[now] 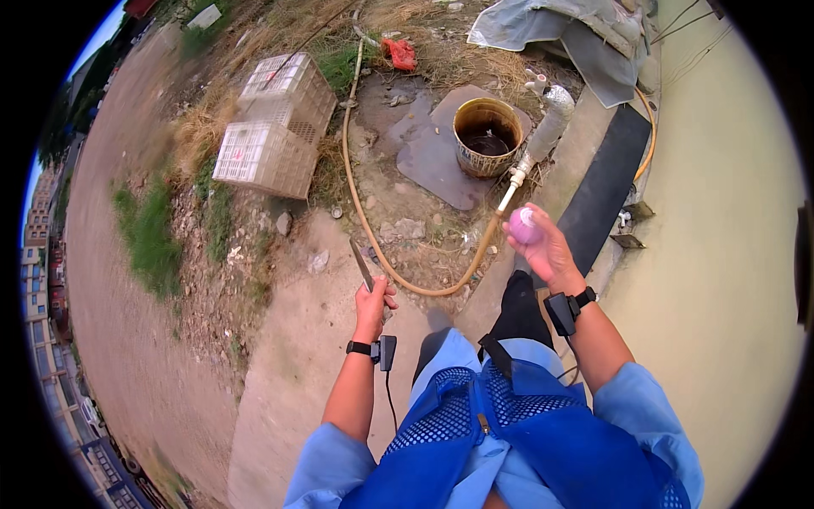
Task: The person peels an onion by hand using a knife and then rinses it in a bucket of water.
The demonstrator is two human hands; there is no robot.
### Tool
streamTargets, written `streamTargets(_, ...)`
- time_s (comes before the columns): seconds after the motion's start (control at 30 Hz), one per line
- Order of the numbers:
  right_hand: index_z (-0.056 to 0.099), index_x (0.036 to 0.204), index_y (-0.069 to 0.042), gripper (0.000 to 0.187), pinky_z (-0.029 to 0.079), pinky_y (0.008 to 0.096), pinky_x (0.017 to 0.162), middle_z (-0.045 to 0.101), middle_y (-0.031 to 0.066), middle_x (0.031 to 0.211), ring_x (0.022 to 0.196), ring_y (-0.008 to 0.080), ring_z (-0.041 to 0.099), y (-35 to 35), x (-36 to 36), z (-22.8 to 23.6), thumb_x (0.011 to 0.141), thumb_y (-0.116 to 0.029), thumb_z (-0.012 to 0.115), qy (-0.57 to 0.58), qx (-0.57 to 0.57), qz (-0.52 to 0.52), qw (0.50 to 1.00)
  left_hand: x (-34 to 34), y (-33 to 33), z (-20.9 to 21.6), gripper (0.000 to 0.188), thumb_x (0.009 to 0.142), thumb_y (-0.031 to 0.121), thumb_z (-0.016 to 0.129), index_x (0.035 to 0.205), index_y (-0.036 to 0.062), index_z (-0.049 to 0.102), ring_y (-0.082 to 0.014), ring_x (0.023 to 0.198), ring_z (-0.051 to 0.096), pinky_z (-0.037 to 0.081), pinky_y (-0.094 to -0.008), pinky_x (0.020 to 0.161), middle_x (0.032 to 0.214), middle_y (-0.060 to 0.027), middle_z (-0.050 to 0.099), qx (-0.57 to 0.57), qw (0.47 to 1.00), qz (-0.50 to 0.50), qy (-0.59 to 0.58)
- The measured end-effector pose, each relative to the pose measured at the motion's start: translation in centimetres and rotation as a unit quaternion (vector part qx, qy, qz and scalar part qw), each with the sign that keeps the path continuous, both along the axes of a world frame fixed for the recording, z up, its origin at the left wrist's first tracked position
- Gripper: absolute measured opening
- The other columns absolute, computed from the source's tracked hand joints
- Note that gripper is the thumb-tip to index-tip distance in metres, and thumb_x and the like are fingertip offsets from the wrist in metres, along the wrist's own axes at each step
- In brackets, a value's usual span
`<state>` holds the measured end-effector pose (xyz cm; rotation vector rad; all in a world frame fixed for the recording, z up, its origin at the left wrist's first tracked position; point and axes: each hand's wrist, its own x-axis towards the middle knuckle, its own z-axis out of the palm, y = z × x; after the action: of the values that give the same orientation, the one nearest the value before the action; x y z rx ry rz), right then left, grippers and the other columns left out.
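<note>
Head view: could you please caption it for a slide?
Outdoors, left hand grips a knife; right hand holds a purple onion.

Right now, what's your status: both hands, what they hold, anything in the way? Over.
Left hand shut on grey-bladed knife, blade up. Right hand shut on small round purple-pink object. Tan hose and rusty bucket lie ahead on the ground.

Counted: two white plastic crates (271, 127), one rusty bucket (487, 136), one tan hose (398, 254), one knife (362, 265), one purple onion (523, 226), one red rag (400, 53).
</note>
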<state>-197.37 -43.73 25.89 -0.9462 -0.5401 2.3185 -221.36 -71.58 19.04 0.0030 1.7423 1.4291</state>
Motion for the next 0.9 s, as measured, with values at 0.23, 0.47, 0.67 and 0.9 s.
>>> streamTargets(0.23, 0.043, 0.132, -0.012, 0.051, 0.056, 0.0397, 0.084, 0.057, 0.0122, 0.12, 0.107, 0.0298, 0.063, 7.7, -1.2, -4.4, 0.091, -0.024, 0.071, -0.008, -0.033, 0.058, 0.998, 1.7, 14.4, 1.4, 0.017, 0.091, 0.02, 0.07, 0.093, 0.0055, 0.062, -0.0088, 0.056, 0.057, 0.05, -0.0254, 0.05, 0.077, -0.0012, 0.061, 0.016, 0.996, -0.068, 0.057)
streamTargets(0.47, 0.039, 0.137, -0.01, 0.057, 0.056, 0.0364, 0.081, 0.056, 0.0127, 0.12, 0.106, 0.027, 0.063, 15.8, -0.3, -7.1, 0.091, -0.022, 0.071, -0.062, -0.03, 0.114, 0.991, 4.1, 30.3, 3.6, 0.026, 0.086, 0.018, 0.074, 0.103, 0.0007, 0.064, -0.0113, 0.074, 0.062, 0.053, -0.0279, 0.062, 0.087, -0.0046, 0.066, -0.023, 0.964, -0.158, 0.212)
streamTargets(0.67, 0.041, 0.133, -0.013, 0.058, 0.057, 0.0393, 0.08, 0.058, 0.0081, 0.117, 0.102, 0.0229, 0.063, 19.7, 1.1, -8.2, 0.087, -0.017, 0.076, -0.086, -0.029, 0.096, 0.991, 5.7, 40.6, 5.9, 0.031, 0.082, 0.017, 0.075, 0.105, -0.002, 0.065, -0.0204, 0.086, 0.066, 0.052, -0.0346, 0.08, 0.093, -0.0107, 0.07, 0.016, 0.91, -0.227, 0.347)
streamTargets(0.9, 0.041, 0.133, -0.012, 0.058, 0.057, 0.0411, 0.08, 0.059, 0.0074, 0.117, 0.101, 0.0233, 0.063, 20.8, 0.5, -10.7, 0.086, -0.012, 0.077, -0.102, -0.042, 0.095, 0.989, 4.8, 48.0, 5.0, 0.037, 0.082, 0.023, 0.072, 0.112, 0.0024, 0.062, -0.0388, 0.101, 0.062, 0.05, -0.044, 0.086, 0.108, -0.0195, 0.064, 0.067, 0.866, -0.236, 0.435)
